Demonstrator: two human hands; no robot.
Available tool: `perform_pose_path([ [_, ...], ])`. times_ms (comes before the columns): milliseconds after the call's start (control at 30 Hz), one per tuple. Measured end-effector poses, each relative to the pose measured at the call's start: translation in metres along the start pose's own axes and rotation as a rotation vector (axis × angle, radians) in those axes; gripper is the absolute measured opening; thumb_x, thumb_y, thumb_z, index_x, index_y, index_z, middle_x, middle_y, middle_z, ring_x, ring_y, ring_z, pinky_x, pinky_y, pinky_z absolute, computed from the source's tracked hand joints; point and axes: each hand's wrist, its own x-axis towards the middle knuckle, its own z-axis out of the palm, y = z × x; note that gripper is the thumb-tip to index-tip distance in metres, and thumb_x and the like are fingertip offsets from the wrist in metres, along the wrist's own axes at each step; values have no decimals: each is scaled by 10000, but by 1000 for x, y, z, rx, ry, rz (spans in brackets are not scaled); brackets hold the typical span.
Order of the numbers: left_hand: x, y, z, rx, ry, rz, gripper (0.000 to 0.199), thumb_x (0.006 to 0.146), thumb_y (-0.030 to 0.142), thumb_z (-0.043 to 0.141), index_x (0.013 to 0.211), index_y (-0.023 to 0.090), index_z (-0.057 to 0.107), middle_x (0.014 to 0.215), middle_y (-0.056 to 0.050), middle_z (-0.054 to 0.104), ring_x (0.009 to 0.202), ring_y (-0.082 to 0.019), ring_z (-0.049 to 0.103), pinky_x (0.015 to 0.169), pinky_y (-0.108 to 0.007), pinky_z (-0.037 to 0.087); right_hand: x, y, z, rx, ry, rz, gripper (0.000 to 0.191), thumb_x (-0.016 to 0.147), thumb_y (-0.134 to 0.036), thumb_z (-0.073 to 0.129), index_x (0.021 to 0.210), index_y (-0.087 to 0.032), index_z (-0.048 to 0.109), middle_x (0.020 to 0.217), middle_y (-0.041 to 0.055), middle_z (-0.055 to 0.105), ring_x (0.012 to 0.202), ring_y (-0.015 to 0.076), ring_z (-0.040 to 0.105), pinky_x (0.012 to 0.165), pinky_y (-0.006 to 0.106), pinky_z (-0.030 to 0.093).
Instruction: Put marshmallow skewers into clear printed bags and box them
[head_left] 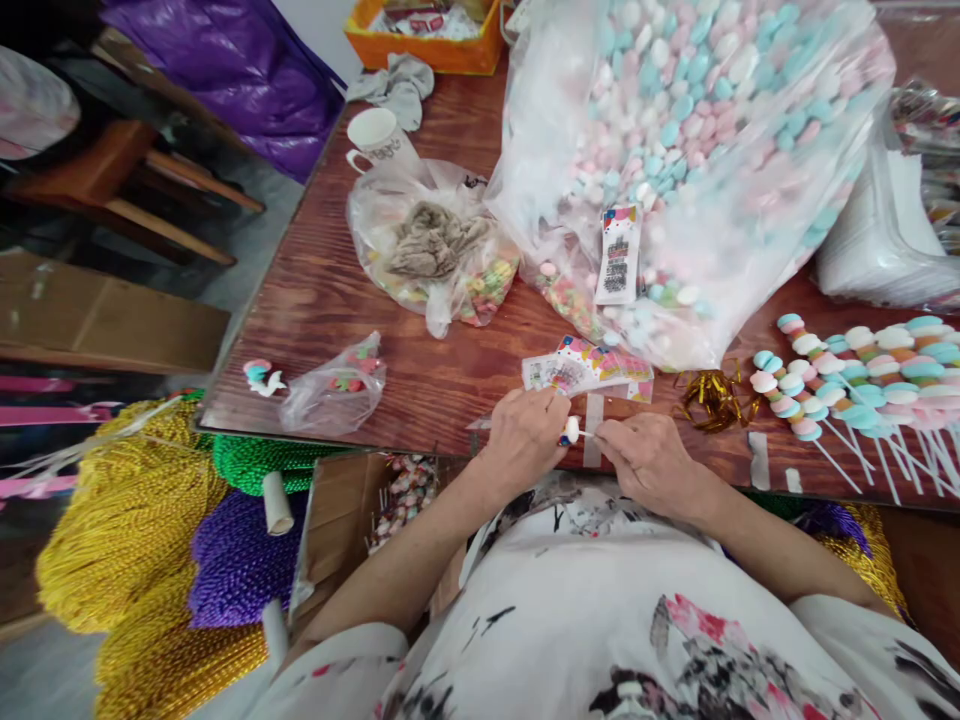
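Observation:
At the table's front edge, my left hand (528,436) is closed around a candy piece (571,430) with a white round end. A thin white stick (587,434) runs from it to my right hand (646,462), whose fingers are pinched on the stick. Just beyond my left hand lie printed labels (600,366). Gold twist ties (716,400) are to the right of my right hand. Finished-looking candy skewers (885,370) in pink, white and blue lie at the right, sticks toward me.
A large bag of candies (690,130) covers the back. Left of it are a knotted bag (431,240), a mug (381,138) and an orange box (427,52). A small bag (337,385) lies front left. Coloured cord bundles (131,510) hang below the table's left end.

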Motion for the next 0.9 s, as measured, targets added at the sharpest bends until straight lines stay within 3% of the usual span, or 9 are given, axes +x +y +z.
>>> perform_pose_path([
  [200, -9, 2, 2, -7, -59, -42, 24, 805, 197, 575, 811, 186, 595, 760, -70, 648, 769, -235, 623, 676, -327, 397, 6, 4, -1, 156, -95, 116, 239, 924, -163, 467, 729, -183, 603, 572, -15, 577, 523, 113, 457, 558, 257, 296],
  [333, -16, -2, -2, -107, -192, -146, 66, 804, 246, 613, 759, 198, 605, 701, -34, 646, 672, -206, 609, 588, -294, 346, 3, 12, -6, 9, -44, -42, 199, 878, -113, 486, 753, -173, 630, 653, 23, 629, 630, 145, 503, 629, 292, 317],
  [467, -12, -1, -6, -317, -315, -97, 173, 765, 310, 691, 678, 193, 600, 633, 4, 621, 592, -154, 559, 548, -263, 314, 2, 12, -5, -135, 22, -233, 223, 863, -97, 477, 703, -184, 606, 628, 18, 602, 662, 156, 459, 661, 329, 292],
  [633, -2, 3, -9, -444, -414, -51, 250, 715, 374, 745, 657, 169, 614, 570, 27, 589, 550, -124, 511, 538, -241, 320, 1, 3, 4, -169, 64, -312, 259, 912, -129, 457, 693, -193, 579, 592, 11, 565, 675, 162, 436, 701, 357, 277],
  [700, -3, 4, -9, -411, -384, -53, 219, 752, 360, 709, 686, 168, 625, 605, 14, 613, 579, -135, 533, 559, -250, 342, -1, 0, 7, -183, 47, -278, 260, 913, -122, 453, 692, -191, 572, 589, 12, 569, 672, 161, 440, 715, 362, 275],
  [800, -8, 2, -5, -222, -246, -41, 100, 801, 235, 622, 869, 166, 646, 818, -46, 688, 759, -194, 613, 662, -296, 396, -4, -3, 10, -209, -7, -169, 225, 877, -108, 477, 683, -175, 570, 583, 23, 583, 648, 161, 451, 703, 358, 266],
  [900, -13, -2, 0, 2, -144, -1, 162, 762, 115, 572, 910, 150, 626, 897, -94, 678, 867, -247, 612, 732, -354, 396, -7, -3, 9, -212, -112, -68, 157, 822, -94, 507, 708, -155, 597, 591, 39, 612, 607, 160, 472, 686, 348, 261],
])
